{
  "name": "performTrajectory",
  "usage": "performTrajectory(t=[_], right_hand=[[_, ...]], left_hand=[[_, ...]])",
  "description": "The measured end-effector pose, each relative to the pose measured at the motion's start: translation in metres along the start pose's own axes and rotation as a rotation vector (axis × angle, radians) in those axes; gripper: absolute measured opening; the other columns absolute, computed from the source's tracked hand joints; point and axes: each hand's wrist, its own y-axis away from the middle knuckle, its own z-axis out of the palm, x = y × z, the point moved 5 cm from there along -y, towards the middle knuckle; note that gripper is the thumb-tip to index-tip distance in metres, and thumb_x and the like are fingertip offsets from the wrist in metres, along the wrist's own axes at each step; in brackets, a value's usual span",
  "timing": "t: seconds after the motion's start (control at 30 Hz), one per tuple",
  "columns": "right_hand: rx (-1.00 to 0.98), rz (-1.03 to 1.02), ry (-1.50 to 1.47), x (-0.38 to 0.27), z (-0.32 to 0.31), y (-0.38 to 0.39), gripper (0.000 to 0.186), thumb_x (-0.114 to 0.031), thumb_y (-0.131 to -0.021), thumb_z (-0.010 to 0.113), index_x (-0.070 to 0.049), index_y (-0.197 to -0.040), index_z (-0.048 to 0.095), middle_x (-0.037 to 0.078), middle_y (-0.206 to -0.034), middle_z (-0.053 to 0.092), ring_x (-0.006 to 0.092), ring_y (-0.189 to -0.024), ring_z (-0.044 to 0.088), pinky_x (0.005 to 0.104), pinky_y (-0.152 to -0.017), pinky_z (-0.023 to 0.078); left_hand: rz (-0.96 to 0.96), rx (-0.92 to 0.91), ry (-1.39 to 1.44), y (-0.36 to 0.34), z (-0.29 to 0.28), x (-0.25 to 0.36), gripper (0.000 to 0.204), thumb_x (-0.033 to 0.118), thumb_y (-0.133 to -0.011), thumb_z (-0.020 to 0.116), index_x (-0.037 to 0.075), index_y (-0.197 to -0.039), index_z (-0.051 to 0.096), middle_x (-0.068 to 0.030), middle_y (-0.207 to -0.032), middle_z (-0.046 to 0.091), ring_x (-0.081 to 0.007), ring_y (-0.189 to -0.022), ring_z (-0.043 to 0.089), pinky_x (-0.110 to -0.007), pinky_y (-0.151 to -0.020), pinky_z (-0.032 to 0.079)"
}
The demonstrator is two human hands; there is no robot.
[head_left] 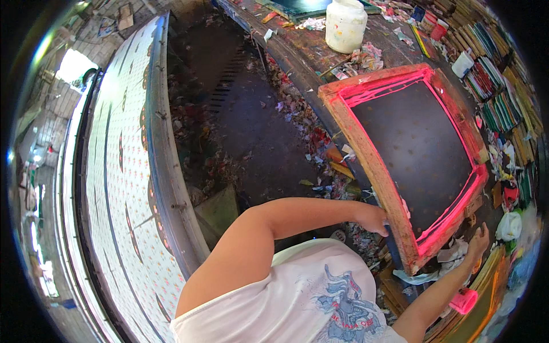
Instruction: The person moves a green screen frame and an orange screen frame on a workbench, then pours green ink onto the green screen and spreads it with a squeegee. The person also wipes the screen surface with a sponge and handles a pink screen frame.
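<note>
A screen-printing frame [366, 154] of worn wood lies on the cluttered table, its dark mesh [414, 146] edged with bright pink ink. My left hand [373, 218] is at the table's edge, right beside the frame's near left side. Its fingers are bent and mostly hidden, so I cannot tell whether they grip anything. My right hand [478, 244] reaches past the frame's near right corner, fingers stretched and apart, holding nothing visible. Crumpled paper [454, 251] lies between that hand and the frame. A pink cup-like container [464, 300] sits beside my right forearm.
A stained white jar [346, 26] stands on the table's far part, among scraps. Stacked wooden frames [497, 108] line the right side. Littered floor [251, 126] separates this table from a long one with patterned white cloth [123, 143] at left. A white plastic bag [508, 226] lies at right.
</note>
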Motion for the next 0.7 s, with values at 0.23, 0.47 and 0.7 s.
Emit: performTrajectory(t=[0.23,0.47,0.7], right_hand=[[0.047,0.051,-0.117,0.067,0.012,-0.059,0.045,-0.023,-0.102,0.076,-0.004,-0.142,0.073,0.015,-0.142,0.076,0.0303,-0.126,0.074,0.0405,-0.108,0.058],[0.195,0.302,-0.066,0.000,0.010,-0.053,0.039,-0.024,-0.099,0.072,-0.011,-0.136,0.077,0.020,-0.140,0.073,0.0386,-0.132,0.068,0.0483,-0.115,0.054],[0.207,0.430,-0.103,0.040,0.019,-0.078,0.044,-0.020,-0.100,0.072,-0.008,-0.143,0.072,0.021,-0.146,0.066,0.0418,-0.136,0.062,0.0506,-0.116,0.052]], left_hand=[[0.151,0.118,-0.139,-0.004,0.005,-0.048,0.060,0.007,-0.107,0.068,0.005,-0.164,0.050,-0.0091,-0.172,0.045,-0.0249,-0.159,0.040,-0.041,-0.132,0.033],[-0.417,0.510,0.478,0.003,0.026,0.059,0.088,0.015,-0.083,0.075,0.013,-0.165,0.044,-0.0097,-0.153,0.067,-0.0296,-0.134,0.071,-0.047,-0.111,0.057],[-0.248,0.773,0.749,0.027,0.028,0.005,0.059,0.029,-0.090,0.077,0.005,-0.143,0.068,-0.0108,-0.126,0.080,-0.0315,-0.122,0.075,-0.055,-0.111,0.055]])
